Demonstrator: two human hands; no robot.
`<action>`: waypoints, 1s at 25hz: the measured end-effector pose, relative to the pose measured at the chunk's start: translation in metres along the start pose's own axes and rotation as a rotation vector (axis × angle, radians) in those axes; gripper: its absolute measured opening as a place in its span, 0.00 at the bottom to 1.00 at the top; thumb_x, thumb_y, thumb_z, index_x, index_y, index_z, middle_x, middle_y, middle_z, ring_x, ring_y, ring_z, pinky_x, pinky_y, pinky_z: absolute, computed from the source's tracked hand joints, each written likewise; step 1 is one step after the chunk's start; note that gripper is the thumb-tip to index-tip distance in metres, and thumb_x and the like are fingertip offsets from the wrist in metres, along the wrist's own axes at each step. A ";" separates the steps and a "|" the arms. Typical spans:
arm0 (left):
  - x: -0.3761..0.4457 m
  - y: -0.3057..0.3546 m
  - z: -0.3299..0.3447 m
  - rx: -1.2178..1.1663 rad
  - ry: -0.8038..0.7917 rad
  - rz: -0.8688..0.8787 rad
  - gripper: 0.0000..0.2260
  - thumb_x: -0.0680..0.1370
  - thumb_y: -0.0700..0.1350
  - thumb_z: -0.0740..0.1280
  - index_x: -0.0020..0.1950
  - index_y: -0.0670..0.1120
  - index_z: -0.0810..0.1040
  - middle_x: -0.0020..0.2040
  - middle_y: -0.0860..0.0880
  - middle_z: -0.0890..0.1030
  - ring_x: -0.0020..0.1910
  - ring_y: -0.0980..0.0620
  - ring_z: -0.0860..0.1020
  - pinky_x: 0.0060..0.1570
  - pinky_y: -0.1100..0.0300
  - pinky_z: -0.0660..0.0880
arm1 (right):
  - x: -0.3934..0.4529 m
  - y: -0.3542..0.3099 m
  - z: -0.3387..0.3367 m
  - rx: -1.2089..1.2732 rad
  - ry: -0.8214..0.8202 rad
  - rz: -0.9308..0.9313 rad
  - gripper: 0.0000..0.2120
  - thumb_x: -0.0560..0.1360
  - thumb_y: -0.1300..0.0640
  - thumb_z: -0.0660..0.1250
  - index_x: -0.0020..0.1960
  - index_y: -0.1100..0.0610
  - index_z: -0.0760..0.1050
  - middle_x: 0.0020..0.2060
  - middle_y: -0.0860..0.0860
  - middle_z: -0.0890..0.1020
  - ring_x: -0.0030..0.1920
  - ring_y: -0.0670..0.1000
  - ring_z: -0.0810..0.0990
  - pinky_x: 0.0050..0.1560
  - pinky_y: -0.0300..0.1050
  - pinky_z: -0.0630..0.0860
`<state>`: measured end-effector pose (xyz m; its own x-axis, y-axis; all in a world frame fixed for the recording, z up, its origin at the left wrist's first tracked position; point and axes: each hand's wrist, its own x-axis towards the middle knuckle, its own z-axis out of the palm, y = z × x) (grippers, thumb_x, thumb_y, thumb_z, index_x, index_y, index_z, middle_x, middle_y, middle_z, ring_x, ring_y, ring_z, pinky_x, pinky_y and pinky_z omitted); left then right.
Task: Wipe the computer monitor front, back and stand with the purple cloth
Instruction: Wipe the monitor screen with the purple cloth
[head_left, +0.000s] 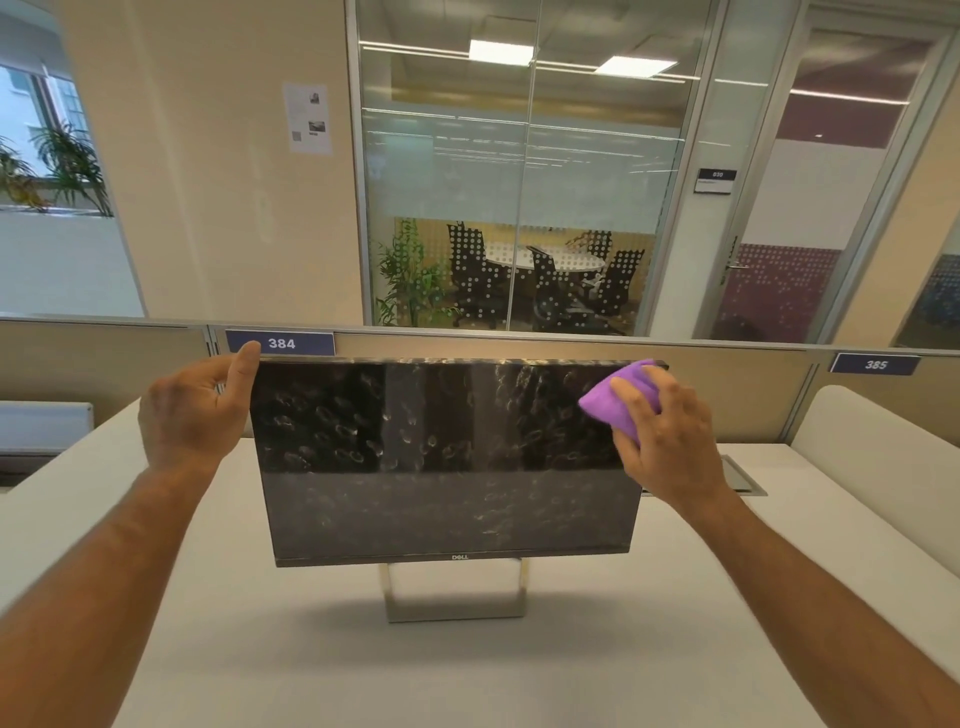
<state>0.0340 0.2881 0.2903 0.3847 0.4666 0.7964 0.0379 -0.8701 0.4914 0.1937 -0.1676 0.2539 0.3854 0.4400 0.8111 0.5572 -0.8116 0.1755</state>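
A black computer monitor (441, 467) stands facing me on a white desk, its dark screen covered in smudges and fingerprints. Its silver stand (454, 597) shows below the bottom bezel. My left hand (192, 410) grips the monitor's upper left corner, thumb along the edge and fingers hidden behind it. My right hand (670, 436) presses a folded purple cloth (618, 400) against the screen's upper right corner, fingers laid over the cloth.
The white desk (311, 665) spreads out around the stand. A low partition (519, 345) with number tags 384 and 385 runs behind the monitor. A grey cable hatch (743, 475) sits in the desk at right. Beyond is a glass-walled meeting room.
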 end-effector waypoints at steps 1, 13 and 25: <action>0.000 0.001 0.000 -0.005 -0.001 -0.006 0.26 0.81 0.60 0.57 0.46 0.40 0.84 0.39 0.40 0.83 0.35 0.47 0.74 0.35 0.67 0.64 | -0.003 -0.002 0.000 -0.038 -0.057 -0.139 0.36 0.65 0.53 0.79 0.69 0.55 0.68 0.66 0.63 0.72 0.58 0.62 0.74 0.50 0.57 0.77; -0.001 0.007 -0.005 -0.012 -0.067 -0.075 0.25 0.81 0.61 0.57 0.53 0.43 0.84 0.48 0.40 0.85 0.41 0.49 0.74 0.40 0.54 0.72 | 0.016 -0.024 0.002 0.059 0.029 0.107 0.33 0.67 0.53 0.77 0.68 0.55 0.70 0.66 0.61 0.71 0.58 0.60 0.73 0.50 0.55 0.76; 0.000 0.014 -0.011 -0.011 -0.114 -0.098 0.25 0.80 0.60 0.57 0.55 0.44 0.84 0.49 0.39 0.85 0.41 0.48 0.74 0.40 0.55 0.70 | 0.020 -0.038 0.003 -0.001 -0.065 -0.123 0.33 0.67 0.51 0.77 0.68 0.55 0.70 0.66 0.61 0.72 0.56 0.60 0.74 0.48 0.55 0.76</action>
<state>0.0249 0.2779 0.3010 0.4818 0.5275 0.6997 0.0709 -0.8194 0.5689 0.1828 -0.1267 0.2617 0.3610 0.5604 0.7454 0.6028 -0.7501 0.2720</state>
